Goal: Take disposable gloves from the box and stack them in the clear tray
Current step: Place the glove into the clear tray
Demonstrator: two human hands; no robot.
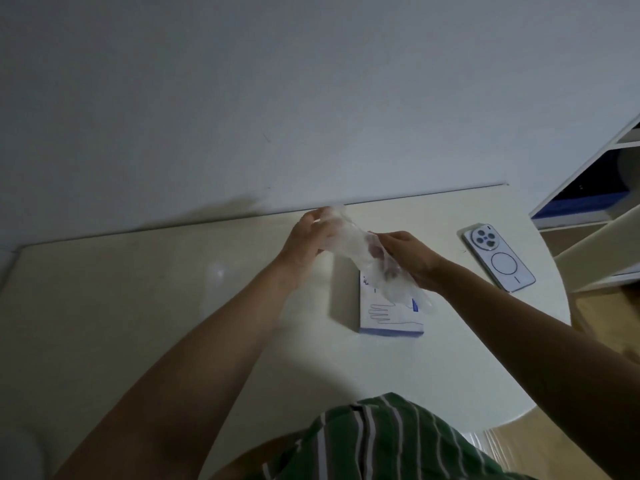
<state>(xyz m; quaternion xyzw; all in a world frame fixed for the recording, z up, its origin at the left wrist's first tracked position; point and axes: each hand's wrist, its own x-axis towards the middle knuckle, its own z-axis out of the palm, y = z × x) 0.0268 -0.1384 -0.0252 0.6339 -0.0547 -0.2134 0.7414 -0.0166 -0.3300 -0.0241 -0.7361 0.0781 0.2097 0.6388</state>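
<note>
A thin clear disposable glove point(349, 245) is stretched in the air between both hands above the table. My left hand point(308, 242) grips its far end near the wall. My right hand point(405, 258) pinches its near part, and the glove's loose end hangs down over the box. The white and blue glove box point(388, 318), printed with a hand outline, lies flat on the cream table point(173, 306) under my right hand. No clear tray shows in the head view.
A white phone point(498, 258) lies face down at the table's right side, near the rounded edge. A white shelf unit point(588, 188) stands beyond it at the right. The wall runs along the table's far edge.
</note>
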